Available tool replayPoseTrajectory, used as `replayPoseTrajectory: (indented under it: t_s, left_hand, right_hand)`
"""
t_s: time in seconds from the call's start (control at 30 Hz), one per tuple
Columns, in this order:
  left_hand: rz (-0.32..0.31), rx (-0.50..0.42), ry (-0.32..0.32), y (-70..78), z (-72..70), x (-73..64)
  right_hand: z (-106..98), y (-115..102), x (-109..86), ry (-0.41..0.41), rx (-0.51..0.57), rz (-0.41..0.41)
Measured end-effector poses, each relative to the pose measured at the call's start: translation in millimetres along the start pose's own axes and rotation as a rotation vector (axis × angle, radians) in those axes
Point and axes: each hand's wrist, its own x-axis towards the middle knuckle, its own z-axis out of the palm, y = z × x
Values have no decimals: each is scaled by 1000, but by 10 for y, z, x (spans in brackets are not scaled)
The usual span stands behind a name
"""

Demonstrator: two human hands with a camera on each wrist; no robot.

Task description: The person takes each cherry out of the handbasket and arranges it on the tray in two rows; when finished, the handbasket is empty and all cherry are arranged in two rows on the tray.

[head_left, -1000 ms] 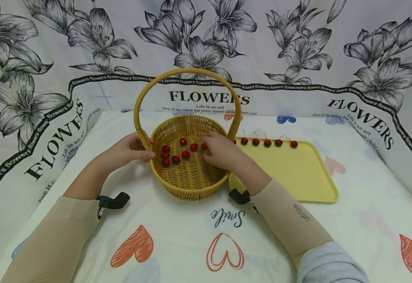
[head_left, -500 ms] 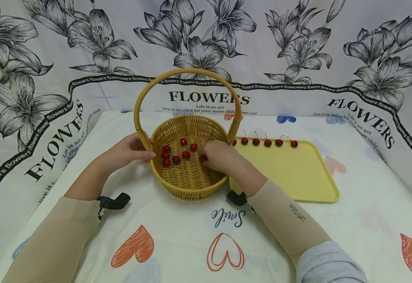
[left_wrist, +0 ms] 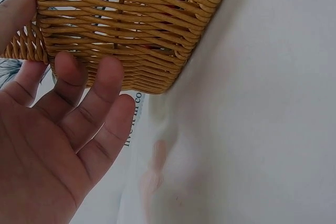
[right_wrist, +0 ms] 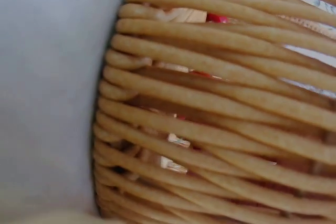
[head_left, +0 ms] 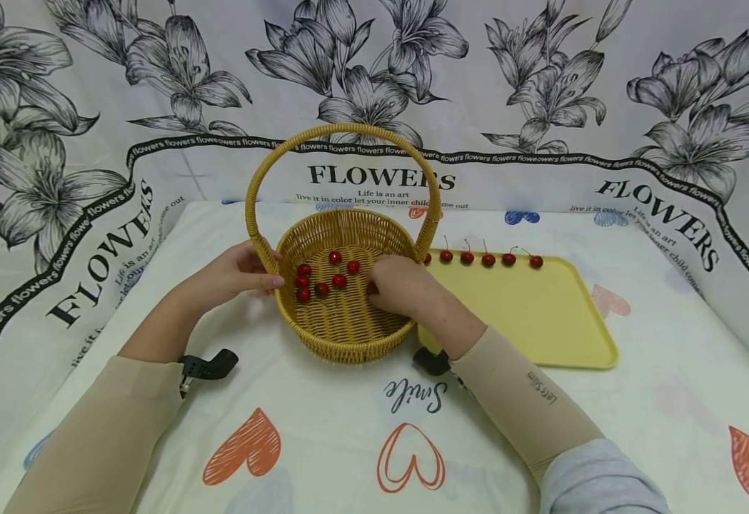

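Observation:
A round woven basket (head_left: pixel 348 353) with a tall arched handle stands upright in the middle of the table. Several red cherries (head_left: pixel 321 290) lie inside it, mostly towards its left side. My left hand (head_left: pixel 235 275) holds the basket's left rim at the foot of the handle, thumb along the rim; in the left wrist view its other fingers curl beside the wicker wall (left_wrist: pixel 131 40). Reaching over the right rim, my right hand (head_left: pixel 406 285) is down inside the basket with bent fingers. Its fingertips are hidden, and I cannot tell whether they pinch a cherry.
A yellow tray (head_left: pixel 515 321) lies right of the basket, partly behind the right forearm. Along its far edge several stemmed cherries (head_left: pixel 488 260) form a row. Wicker fills much of the right wrist view. A white printed cloth (head_left: pixel 323 442) covers the table, with a floral cloth backdrop (head_left: pixel 541 107) behind.
My right hand has shifted slightly lower in the basket, and the cherry seen by its fingertips a second ago is now hidden. The left hand and the basket have stayed put.

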Motion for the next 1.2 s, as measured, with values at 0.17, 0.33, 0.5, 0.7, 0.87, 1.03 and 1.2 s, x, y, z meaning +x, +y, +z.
replayPoseTrajectory:
  t_s: [0.17, 0.33, 0.5, 0.7, 0.87, 1.03, 1.2]
  left_hand:
    - [11, 5, -9, -8, -8, 5]
    - [23, 2, -20, 6, -12, 16]
    - [17, 11, -14, 9, -14, 22]
    - [1, -10, -10, -8, -13, 1]
    - [-7, -6, -8, -18, -15, 0]
    - [3, 9, -7, -37, -21, 3]
    - [12, 13, -7, -42, -19, 4]
  right_hand:
    - [-118, 13, -22, -6, 107, -52]
    - [-325, 55, -144, 48, 239, -77]
    - [-547, 118, -308, 75, 365, -87]
    - [-748, 254, -503, 81, 464, -37]
    - [-880, 417, -657, 113, 499, -23]
    - [-979, 559, -797, 135, 576, 4]
    - [-1083, 695, -937, 183, 594, 114]
